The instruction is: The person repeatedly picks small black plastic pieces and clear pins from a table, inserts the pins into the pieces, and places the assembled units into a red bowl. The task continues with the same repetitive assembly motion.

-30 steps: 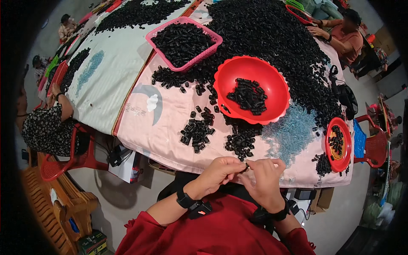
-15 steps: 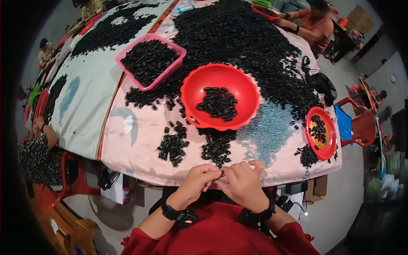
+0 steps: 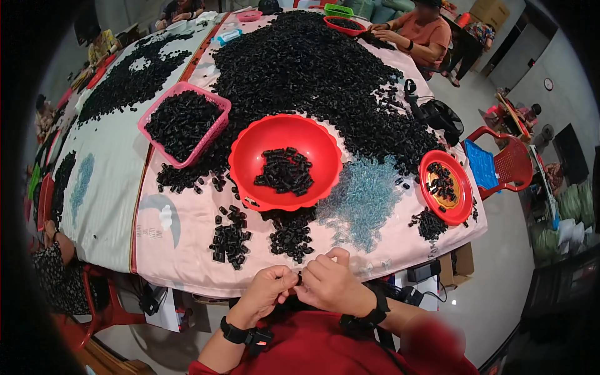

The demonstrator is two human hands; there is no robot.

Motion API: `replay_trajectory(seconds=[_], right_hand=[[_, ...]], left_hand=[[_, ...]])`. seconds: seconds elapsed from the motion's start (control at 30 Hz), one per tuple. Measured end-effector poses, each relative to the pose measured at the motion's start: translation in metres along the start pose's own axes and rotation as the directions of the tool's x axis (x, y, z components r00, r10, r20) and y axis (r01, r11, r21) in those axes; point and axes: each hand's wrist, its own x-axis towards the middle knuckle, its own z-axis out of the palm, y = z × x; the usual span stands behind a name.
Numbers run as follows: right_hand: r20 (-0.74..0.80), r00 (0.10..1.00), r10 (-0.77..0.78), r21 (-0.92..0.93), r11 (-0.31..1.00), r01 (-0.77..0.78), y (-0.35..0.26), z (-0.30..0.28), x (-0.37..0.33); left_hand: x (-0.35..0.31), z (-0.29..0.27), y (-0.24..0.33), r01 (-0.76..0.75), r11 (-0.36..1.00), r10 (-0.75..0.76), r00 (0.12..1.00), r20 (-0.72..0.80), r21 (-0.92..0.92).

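Observation:
My left hand (image 3: 267, 289) and my right hand (image 3: 330, 282) meet at the table's near edge. A small black plastic piece (image 3: 299, 279) is pinched between their fingertips, mostly covered by them. Just beyond lie two small heaps of black plastic pieces, a left one (image 3: 230, 239) and a middle one (image 3: 291, 236). To their right spreads a pile of small clear bluish pieces (image 3: 364, 203). Behind the middle heap stands a red bowl with a scalloped rim (image 3: 253, 147), with black pieces at its bottom.
A pink basket (image 3: 214, 131) full of black pieces stands left of the bowl. A large black pile (image 3: 300, 69) covers the far table. At the right edge sits a red plate (image 3: 462, 190). Co-workers sit around; one in orange (image 3: 425, 37) works at the far right.
The view has tilted up and shifted, so the table things sit further left and mostly lower. My hands stay together at the edge, still pinching the black piece.

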Motion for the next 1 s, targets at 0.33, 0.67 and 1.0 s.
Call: replay_trajectory(seconds=[0.33,0.67,1.0], right_hand=[[-0.001,0.999,0.042,-0.030,0.999,-0.042,-0.002,-0.005,-0.003],[0.036,0.999,0.035,0.073,0.997,-0.038,-0.004,-0.009,0.000],[-0.032,0.999,0.027,-0.015,1.000,-0.027,-0.013,-0.007,-0.008]], left_hand=[[-0.002,0.011,0.005,-0.060,0.998,0.060,0.995,0.077,-0.002],[-0.005,0.005,0.002,0.020,0.999,-0.013,0.990,0.142,-0.042],[-0.006,0.010,0.000,-0.020,0.995,0.037,0.985,0.170,-0.100]])
